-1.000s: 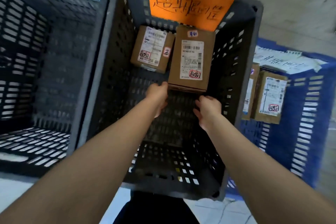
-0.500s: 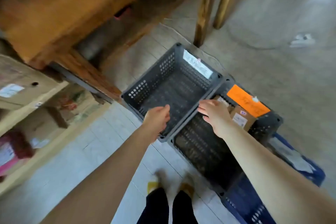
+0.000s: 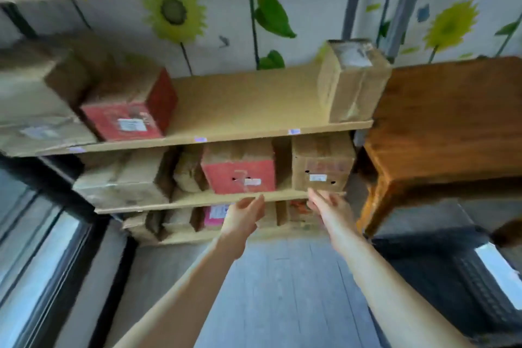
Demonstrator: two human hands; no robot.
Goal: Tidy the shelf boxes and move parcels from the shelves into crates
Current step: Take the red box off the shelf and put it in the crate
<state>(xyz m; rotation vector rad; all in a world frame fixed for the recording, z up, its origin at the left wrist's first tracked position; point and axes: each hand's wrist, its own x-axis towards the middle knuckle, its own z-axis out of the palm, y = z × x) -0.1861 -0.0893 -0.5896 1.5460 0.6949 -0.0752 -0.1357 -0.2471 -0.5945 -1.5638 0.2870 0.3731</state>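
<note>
Both arms stretch out over the grey floor point(image 3: 282, 291) toward the shelving, nothing carried. Left hand point(image 3: 245, 215) has its fingers loosely spread and released, just below the front edge of the middle shelf point(image 3: 197, 200); right hand point(image 3: 329, 207) is likewise released, fingertips at that same edge under the brown box point(image 3: 322, 162), touching or not cannot be told through the blur. Judged step: reaching for the next parcel, no grasp made. The hands bracket the gap between the red box point(image 3: 240, 169) and the brown box, both at the shelf's front edge, so either could be the target; next move calls for a palm on each side of one box and a straight pull outward. Lifting room looks tight under the upper shelf point(image 3: 254, 104). A dark crate point(image 3: 452, 285) sits at lower right on the floor, well apart from the hands, under a wooden table point(image 3: 452, 116) whose corner crowds the shelf's right end. Bottom shelf holds more boxes, partly hidden by the hands. Upper shelf: another red box point(image 3: 127, 110) toward its left end, a tall box point(image 3: 353, 79) at its right end, bare in between. Sunflower wall point(image 3: 226, 22) behind.
</note>
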